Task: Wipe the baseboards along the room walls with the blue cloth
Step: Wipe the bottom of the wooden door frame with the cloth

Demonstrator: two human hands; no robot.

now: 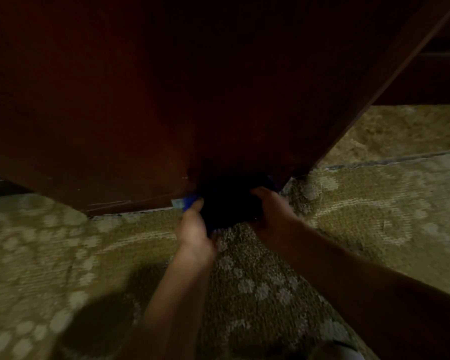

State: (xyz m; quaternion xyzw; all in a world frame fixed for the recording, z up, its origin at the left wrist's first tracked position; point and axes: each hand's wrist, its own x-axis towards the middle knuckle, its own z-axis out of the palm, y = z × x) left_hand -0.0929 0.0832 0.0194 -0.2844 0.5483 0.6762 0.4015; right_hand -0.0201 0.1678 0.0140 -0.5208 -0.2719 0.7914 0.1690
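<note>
The blue cloth (pixel 226 201) is bunched at the foot of a dark reddish-brown wooden panel (pixel 140 113), mostly in deep shadow; only a bright blue corner shows at its left. My left hand (pixel 195 227) grips the cloth's left side, fingers curled round it. At the cloth's right side, my right hand (pixel 272 206) holds it against the panel's lower edge near the corner. The strip along the panel's bottom (pixel 130 203) meets the carpet and shows pale scuff marks.
Patterned beige-green carpet (pixel 374 216) covers the floor on all sides. The panel's corner edge (pixel 374 87) runs up to the right, with dark furniture behind it at the far right. A seam crosses the carpet at right. The scene is dim.
</note>
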